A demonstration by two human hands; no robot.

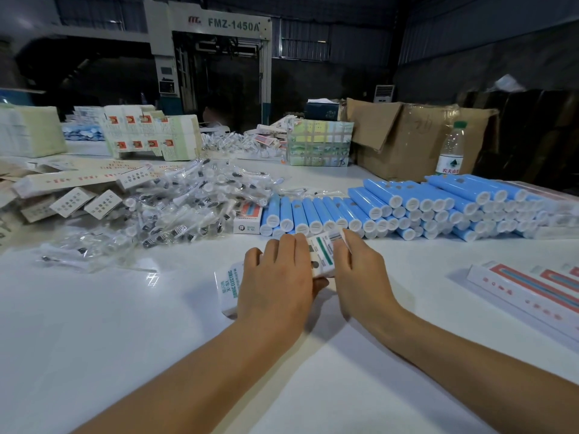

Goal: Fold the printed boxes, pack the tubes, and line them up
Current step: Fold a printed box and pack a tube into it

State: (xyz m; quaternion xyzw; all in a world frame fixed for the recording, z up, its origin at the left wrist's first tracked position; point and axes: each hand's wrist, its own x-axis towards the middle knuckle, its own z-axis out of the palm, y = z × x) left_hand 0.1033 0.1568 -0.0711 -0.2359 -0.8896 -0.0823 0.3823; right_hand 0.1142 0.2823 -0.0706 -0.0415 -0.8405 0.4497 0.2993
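A white printed box (322,255) with a green stripe lies on the white table (94,339), held between both hands. My left hand (275,283) curls over its left side and covers part of a second white box with green lettering (227,289). My right hand (360,270) grips the first box's right edge. Just beyond the hands lies a long pile of blue tubes with white caps (407,208). One folded box with a red stripe (247,219) stands at the pile's left end.
A heap of small clear-wrapped parts (175,208) spreads at the left, with flat cartons (62,189) behind it. Flat red-striped boxes (532,292) lie at the right edge. A water bottle (451,148), cardboard cartons (416,136) and stacks of printed sheets (150,133) stand at the back.
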